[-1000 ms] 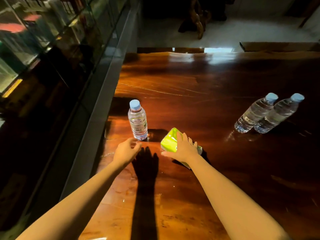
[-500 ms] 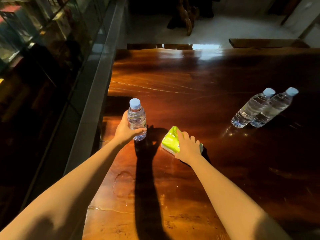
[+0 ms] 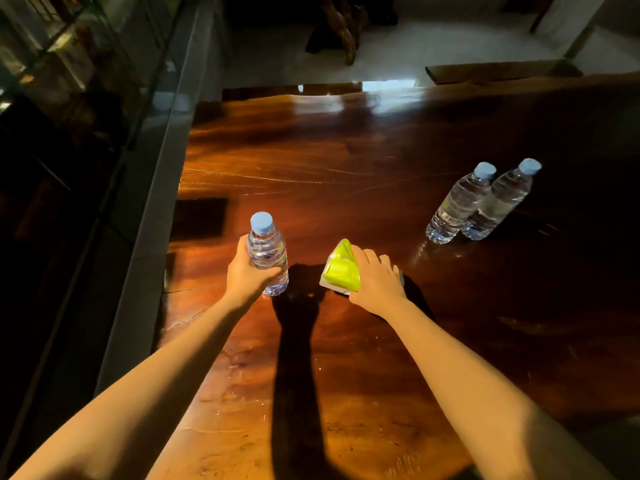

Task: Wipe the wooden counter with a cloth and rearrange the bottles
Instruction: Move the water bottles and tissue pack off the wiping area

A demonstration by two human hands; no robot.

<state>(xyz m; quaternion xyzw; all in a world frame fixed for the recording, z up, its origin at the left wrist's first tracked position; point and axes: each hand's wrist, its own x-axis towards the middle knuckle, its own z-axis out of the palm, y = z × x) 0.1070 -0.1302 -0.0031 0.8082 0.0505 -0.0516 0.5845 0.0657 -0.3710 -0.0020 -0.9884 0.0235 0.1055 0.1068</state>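
A clear water bottle (image 3: 266, 249) with a pale blue cap stands near the left edge of the glossy wooden counter (image 3: 346, 161). My left hand (image 3: 246, 276) is wrapped around its lower half. Just to its right, my right hand (image 3: 377, 284) presses flat on a folded yellow-green cloth (image 3: 341, 270) lying on the counter. Two more capped bottles (image 3: 459, 204) (image 3: 498, 204) stand side by side, touching, at the right.
A grey ledge (image 3: 152, 188) with glass display cases runs along the counter's left side. Beyond the far edge lie a pale floor and a dark wooden object (image 3: 341, 32). A wooden plank (image 3: 498, 71) sits at the far right.
My left hand reached forward and closed around the bottle on the left. My right hand stayed on the cloth, shifting only slightly.
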